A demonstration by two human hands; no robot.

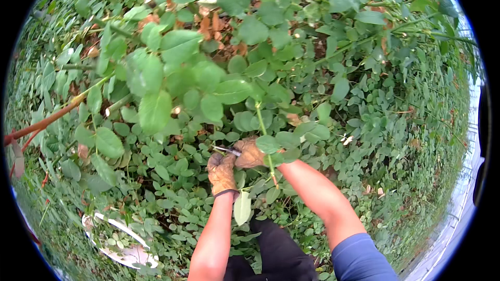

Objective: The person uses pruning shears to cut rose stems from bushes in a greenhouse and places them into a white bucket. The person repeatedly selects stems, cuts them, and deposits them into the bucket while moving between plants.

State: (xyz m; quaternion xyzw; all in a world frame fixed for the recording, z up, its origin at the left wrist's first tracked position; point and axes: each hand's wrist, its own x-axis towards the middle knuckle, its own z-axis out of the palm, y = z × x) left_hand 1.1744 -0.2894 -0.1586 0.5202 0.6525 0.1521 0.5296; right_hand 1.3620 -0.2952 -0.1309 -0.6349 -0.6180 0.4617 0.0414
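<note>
My right hand [250, 153], in a worn tan work glove, is closed around pruning shears [228, 150]. Their narrow metal blades point left, and the glove covers the handles. Just below the blades is my left hand [222, 171] in a matching glove, its fingers curled among the leaves. Whether it grips a stem is hidden. A green rose stem [261, 119] with leaves crosses in front of my right wrist. Low rose foliage [175, 181] surrounds both hands.
A thick reddish-brown cane [50, 120] reaches in from the left, close to the camera. A white container [129, 255] holding leafy cuttings sits among plants at lower left. Cut stem stubs [117, 105] stick out nearby. Pale sheeting [455, 224] runs along the right side.
</note>
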